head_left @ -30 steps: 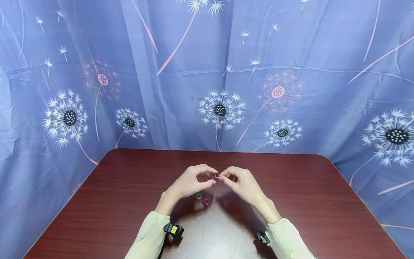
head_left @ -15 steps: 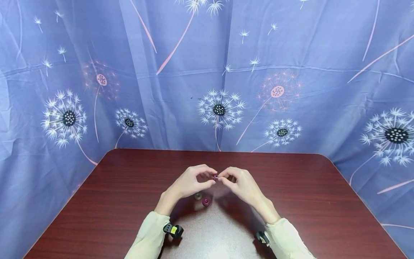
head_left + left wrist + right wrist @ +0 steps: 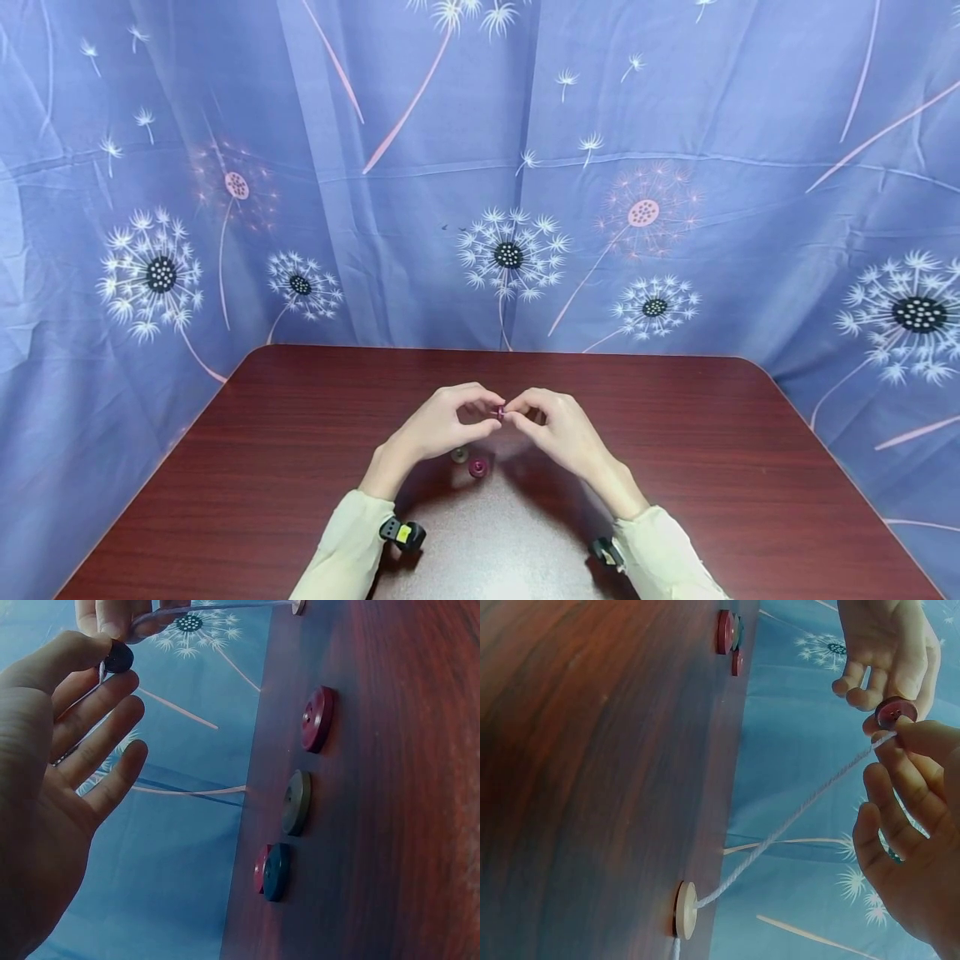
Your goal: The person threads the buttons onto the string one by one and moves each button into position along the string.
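Observation:
Near the table's middle, my left hand (image 3: 444, 422) pinches a small dark red button (image 3: 895, 712) by its edge, between thumb and index finger. My right hand (image 3: 561, 427) pinches a pale cord (image 3: 795, 814) right beside that button, its fingertips almost touching it. A short piece of cord shows on the button's other side in the left wrist view. From the right fingertips the cord slants down to a cream button (image 3: 685, 910) at the table and continues past it. The button's holes are partly hidden by fingers.
Loose buttons lie on the brown table (image 3: 315, 400): a larger dark red button (image 3: 319, 720), an olive button (image 3: 298, 802), a dark teal button (image 3: 277, 872) and a red button (image 3: 259, 868) partly behind it. A patterned blue curtain (image 3: 420, 275) hangs behind the table.
My right fingertips have moved slightly left, up to the held button. The bit of cord seen between them and the button has shortened. The left hand stays nearly still.

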Tool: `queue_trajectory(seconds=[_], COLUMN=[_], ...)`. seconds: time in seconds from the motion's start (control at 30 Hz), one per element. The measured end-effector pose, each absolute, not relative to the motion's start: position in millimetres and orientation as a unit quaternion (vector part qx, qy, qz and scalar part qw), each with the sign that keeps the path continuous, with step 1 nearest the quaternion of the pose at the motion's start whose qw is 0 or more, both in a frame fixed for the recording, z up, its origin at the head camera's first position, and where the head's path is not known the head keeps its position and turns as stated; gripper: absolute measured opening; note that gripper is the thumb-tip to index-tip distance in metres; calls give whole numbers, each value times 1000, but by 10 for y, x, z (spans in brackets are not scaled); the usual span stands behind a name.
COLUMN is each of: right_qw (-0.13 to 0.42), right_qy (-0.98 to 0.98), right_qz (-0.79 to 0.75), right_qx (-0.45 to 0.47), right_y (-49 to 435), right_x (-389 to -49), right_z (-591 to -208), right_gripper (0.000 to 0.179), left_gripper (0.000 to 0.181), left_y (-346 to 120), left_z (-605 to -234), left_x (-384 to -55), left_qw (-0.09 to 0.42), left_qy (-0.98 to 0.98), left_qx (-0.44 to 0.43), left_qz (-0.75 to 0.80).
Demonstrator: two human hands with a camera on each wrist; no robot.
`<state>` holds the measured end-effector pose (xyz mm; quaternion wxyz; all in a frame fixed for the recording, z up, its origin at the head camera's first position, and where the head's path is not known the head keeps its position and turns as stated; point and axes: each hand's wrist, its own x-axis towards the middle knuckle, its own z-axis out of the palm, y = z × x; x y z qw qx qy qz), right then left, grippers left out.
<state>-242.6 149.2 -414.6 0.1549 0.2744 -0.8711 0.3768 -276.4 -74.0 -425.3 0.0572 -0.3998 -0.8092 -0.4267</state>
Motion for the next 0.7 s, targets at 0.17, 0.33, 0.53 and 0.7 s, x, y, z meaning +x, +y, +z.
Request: queue_trajectory(seconds=[0.17,0.33,0.53,0.7], right_qw=[158,158,153,149], right_qy=[-871,-870,-869,-867], right_qz=[374,376,379,373], right_qx=[276,277,280,294], right_y=[1488,1481,1482,1490], right_x=[-2426,-2421,-2416,-2426], right_z=[-4153,-4155,-4152,-4158], right_gripper=[7,6,6,9], left_gripper=[26,26,25,25], left_y=[-740,-740,-738,-739], left_z=[-4251,-4251,-4244,-4245], left_x=[-2764,-2766,-2761,-2760], left_qw=[57,54,53,54], left_qy=[-809,-809,-811,-815], left_qx=[-402,-401,-397,-386], left_qz=[-425,-426,-425,-428])
